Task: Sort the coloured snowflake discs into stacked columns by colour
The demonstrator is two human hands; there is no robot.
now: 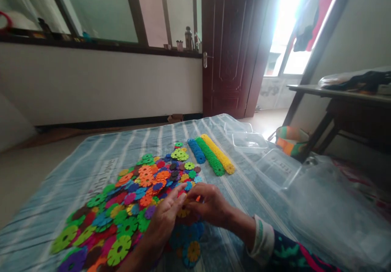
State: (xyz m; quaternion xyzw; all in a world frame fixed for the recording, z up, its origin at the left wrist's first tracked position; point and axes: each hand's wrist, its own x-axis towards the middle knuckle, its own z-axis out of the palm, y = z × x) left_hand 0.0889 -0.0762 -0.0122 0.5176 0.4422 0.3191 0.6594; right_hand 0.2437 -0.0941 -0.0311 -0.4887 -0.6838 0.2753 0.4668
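A heap of flat, flower-shaped plastic discs (122, 207) in many colours lies spread on a blue striped cloth (76, 178). My left hand (165, 219) rests over the heap's right edge, fingers together. Facing it, my right hand (210, 205) pinches small orange and yellow discs (183, 211) between the fingertips of both hands. Beyond the heap lie three sorted rolls of stacked discs: blue (196, 150), green (210, 156) and yellow (218, 154), side by side.
Clear plastic trays (249, 140) and a larger clear lid (276, 168) lie to the right of the rolls, with crumpled clear plastic (332, 211) beyond. A wooden table (351, 101) stands at right, a dark door (232, 48) behind.
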